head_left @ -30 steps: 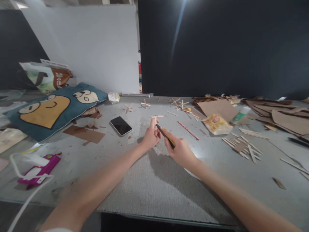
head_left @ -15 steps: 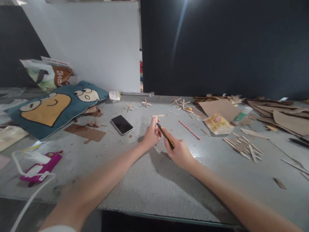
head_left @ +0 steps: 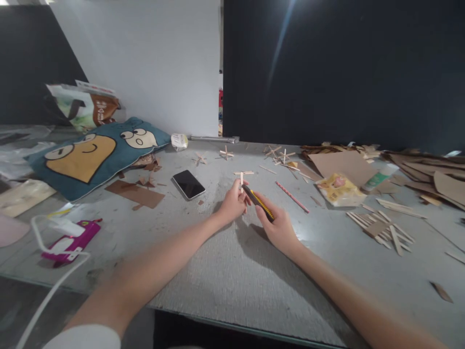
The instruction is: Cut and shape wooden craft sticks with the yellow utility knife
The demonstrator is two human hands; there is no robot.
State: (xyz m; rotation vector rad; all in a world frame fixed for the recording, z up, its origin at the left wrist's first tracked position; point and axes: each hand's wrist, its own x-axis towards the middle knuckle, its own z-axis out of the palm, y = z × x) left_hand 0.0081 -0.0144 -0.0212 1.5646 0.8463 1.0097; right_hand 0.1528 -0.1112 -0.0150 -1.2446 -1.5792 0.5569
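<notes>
Between the fingers of my left hand [head_left: 233,199] are joined wooden craft sticks [head_left: 242,173], one crossing another near its top in a T shape. My right hand [head_left: 278,224] is wrapped round a black and yellow utility knife [head_left: 262,203]. Its front end points up and left, close to the upright stick and my left fingertips; whether the blade touches the wood I cannot tell. Beyond my hands, several small star-shaped stick pieces [head_left: 226,153] stand on the grey table [head_left: 207,271].
Left of my hands lie a phone [head_left: 188,184], brown cardboard [head_left: 135,193], a blue cushion [head_left: 83,155] and a purple power strip [head_left: 72,241] with a white cable. To the right are a red striped straw [head_left: 292,197], a yellow packet [head_left: 339,189], a glue tube [head_left: 380,177] and loose sticks [head_left: 395,240].
The whole scene has shifted slightly rightward as the head view turned left. My right hand and the knife sit a little lower relative to my left hand; both grips stay the same.
</notes>
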